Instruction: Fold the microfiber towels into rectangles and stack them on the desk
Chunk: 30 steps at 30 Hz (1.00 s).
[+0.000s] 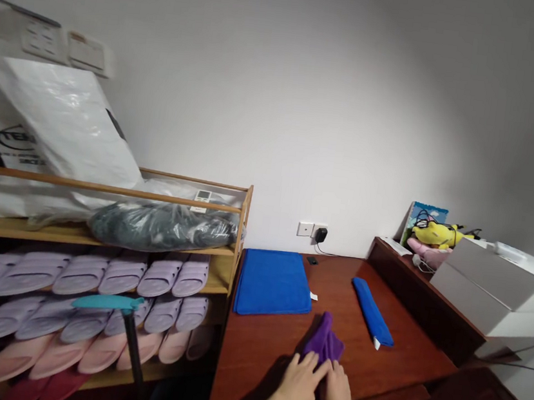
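A purple cloth (322,338) is bunched between my hands at the front of the brown desk (252,354). My left hand (299,385) has its fingers closed on the cloth from the left. From the right, my right hand (336,393) grips the same cloth, and the two hands touch near the fingertips. The cloth's pointed end sticks up and away past my fingers; its lower part hangs below my hands. Behind lies a flat, squarely folded blue cloth (275,284) with a white tag. To the right rests a blue cloth folded into a narrow strip (372,311).
A wooden shoe rack (234,267) with rows of slippers (160,278) and white bags (67,123) stands left. White boxes (485,285) and a yellow plush toy (435,234) sit on the raised ledge at right. A black plug (321,234) is in the wall socket.
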{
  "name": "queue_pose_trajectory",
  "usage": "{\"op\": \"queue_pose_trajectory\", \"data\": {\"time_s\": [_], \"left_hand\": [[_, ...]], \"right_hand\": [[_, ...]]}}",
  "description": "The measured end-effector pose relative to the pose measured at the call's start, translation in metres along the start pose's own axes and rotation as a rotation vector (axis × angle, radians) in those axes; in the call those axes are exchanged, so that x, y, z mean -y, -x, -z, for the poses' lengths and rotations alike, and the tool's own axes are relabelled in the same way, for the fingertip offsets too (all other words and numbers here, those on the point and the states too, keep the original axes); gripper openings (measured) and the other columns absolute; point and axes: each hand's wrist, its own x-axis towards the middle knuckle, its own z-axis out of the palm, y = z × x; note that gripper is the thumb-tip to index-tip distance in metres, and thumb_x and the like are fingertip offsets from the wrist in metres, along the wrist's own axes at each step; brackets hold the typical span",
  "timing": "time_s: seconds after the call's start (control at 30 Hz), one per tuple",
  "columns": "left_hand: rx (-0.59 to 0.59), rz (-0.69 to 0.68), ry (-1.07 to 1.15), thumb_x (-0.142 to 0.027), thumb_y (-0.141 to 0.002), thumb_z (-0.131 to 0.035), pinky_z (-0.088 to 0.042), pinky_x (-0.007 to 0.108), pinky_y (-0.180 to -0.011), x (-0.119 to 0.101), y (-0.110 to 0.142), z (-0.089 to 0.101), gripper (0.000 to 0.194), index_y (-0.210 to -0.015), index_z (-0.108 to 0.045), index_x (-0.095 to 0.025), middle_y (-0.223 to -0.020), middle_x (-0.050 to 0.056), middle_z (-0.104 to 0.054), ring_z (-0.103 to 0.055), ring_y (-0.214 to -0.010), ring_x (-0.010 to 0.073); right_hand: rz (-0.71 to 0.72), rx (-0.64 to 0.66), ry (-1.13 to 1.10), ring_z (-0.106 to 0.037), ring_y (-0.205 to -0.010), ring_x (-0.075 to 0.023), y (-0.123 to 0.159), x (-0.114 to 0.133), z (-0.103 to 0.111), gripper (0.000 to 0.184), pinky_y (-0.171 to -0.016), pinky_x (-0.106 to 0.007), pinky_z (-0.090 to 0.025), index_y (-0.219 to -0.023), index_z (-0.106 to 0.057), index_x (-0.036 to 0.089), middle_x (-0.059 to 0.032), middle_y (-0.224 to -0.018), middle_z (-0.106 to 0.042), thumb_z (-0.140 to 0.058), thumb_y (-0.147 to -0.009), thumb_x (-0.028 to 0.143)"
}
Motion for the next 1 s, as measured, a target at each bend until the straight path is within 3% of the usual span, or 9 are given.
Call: {"op": "queue_pose_trajectory", "data": {"time_s": [0.13,0.2,0.3,0.4,0.5,0.6,0.7,0.9,1.0], "left_hand": [[-0.003,0.283,-0.122,-0.015,-0.074,-0.043,-0.029,0.053,-0.106,0.034,0.033,-0.018,0.061,-0.135,-0.044,-0.013,-0.140,0.017,-0.045,-0.037,-0.130,0.0324],[-0.009,0.369,-0.166,-0.014,-0.075,-0.043,-0.028,0.052,-0.107,0.037,0.048,-0.018,0.058,-0.133,-0.047,-0.010,-0.140,0.019,-0.043,-0.036,-0.131,0.0335],[-0.095,0.269,-0.110,-0.020,-0.081,-0.042,-0.025,0.047,-0.110,0.014,0.051,-0.008,0.055,-0.136,-0.043,-0.016,-0.145,0.013,-0.038,-0.031,-0.134,0.0294],[-0.154,-0.065,0.015,-0.030,-0.089,-0.037,-0.021,0.038,-0.113,-0.020,0.032,-0.001,0.051,-0.139,-0.036,-0.022,-0.148,0.007,-0.034,-0.026,-0.137,0.0212],[-0.096,-0.206,0.049,-0.038,-0.091,-0.038,-0.019,0.042,-0.113,-0.032,0.011,-0.005,0.053,-0.141,-0.031,-0.022,-0.150,0.008,-0.030,-0.023,-0.138,0.0224],[-0.010,-0.136,0.009,-0.041,-0.087,-0.044,-0.022,0.051,-0.110,-0.020,0.008,-0.015,0.052,-0.135,-0.040,-0.022,-0.142,0.012,-0.042,-0.032,-0.133,0.0274],[-0.019,-0.075,-0.046,-0.041,-0.083,-0.049,-0.024,0.054,-0.107,-0.001,0.026,-0.016,0.042,-0.120,-0.054,-0.021,-0.127,0.012,-0.053,-0.041,-0.124,0.0285],[-0.075,0.124,-0.094,-0.038,-0.081,-0.052,-0.023,0.054,-0.107,0.025,0.079,0.023,0.024,-0.095,-0.064,-0.022,-0.115,0.009,-0.056,-0.045,-0.116,0.0272],[-0.138,0.228,-0.099,-0.029,-0.086,-0.042,-0.021,0.053,-0.108,0.020,0.085,0.039,0.026,-0.087,-0.067,-0.021,-0.115,0.009,-0.057,-0.045,-0.117,0.0263]], "right_hand": [[-0.014,0.055,0.038,-0.053,-0.111,-0.0226,0.001,-0.026,0.010,0.054,-0.091,-0.029,-0.040,-0.118,-0.056,0.012,-0.0135,-0.118,-0.060,-0.039,-0.067,0.004],[-0.031,0.060,0.043,-0.054,-0.106,-0.0232,-0.004,-0.033,0.015,0.051,-0.088,-0.030,-0.041,-0.113,-0.057,0.013,-0.0130,-0.112,-0.062,-0.038,-0.067,0.004],[-0.034,0.077,0.057,-0.056,-0.101,-0.0234,-0.011,-0.036,0.017,0.048,-0.085,-0.032,-0.042,-0.107,-0.059,0.014,-0.0121,-0.107,-0.063,-0.036,-0.067,0.002],[-0.003,0.099,0.078,-0.052,-0.110,-0.0220,-0.014,-0.037,0.016,0.049,-0.091,-0.031,-0.039,-0.116,-0.057,0.015,-0.0112,-0.117,-0.061,-0.033,-0.075,0.005],[-0.003,0.122,0.119,-0.048,-0.119,-0.0219,-0.011,-0.047,0.018,0.048,-0.095,-0.032,-0.038,-0.124,-0.052,0.016,-0.0111,-0.128,-0.056,-0.032,-0.081,0.011],[-0.034,0.140,0.164,-0.053,-0.112,-0.0229,-0.006,-0.061,0.024,0.051,-0.091,-0.032,-0.040,-0.121,-0.054,0.014,-0.0127,-0.120,-0.060,-0.036,-0.074,0.008],[-0.039,0.147,0.175,-0.055,-0.108,-0.0216,-0.005,-0.068,0.027,0.054,-0.088,-0.030,-0.041,-0.119,-0.055,0.015,-0.0123,-0.116,-0.062,-0.037,-0.069,0.004],[-0.012,0.134,0.146,-0.058,-0.098,-0.0190,-0.017,-0.059,0.026,0.043,-0.079,-0.027,-0.040,-0.102,-0.060,0.020,-0.0070,-0.102,-0.064,-0.032,-0.074,0.002],[0.008,0.119,0.146,-0.057,-0.096,-0.0176,-0.023,-0.053,0.024,0.042,-0.077,-0.026,-0.039,-0.099,-0.059,0.020,-0.0058,-0.099,-0.063,-0.033,-0.073,0.000]]}}
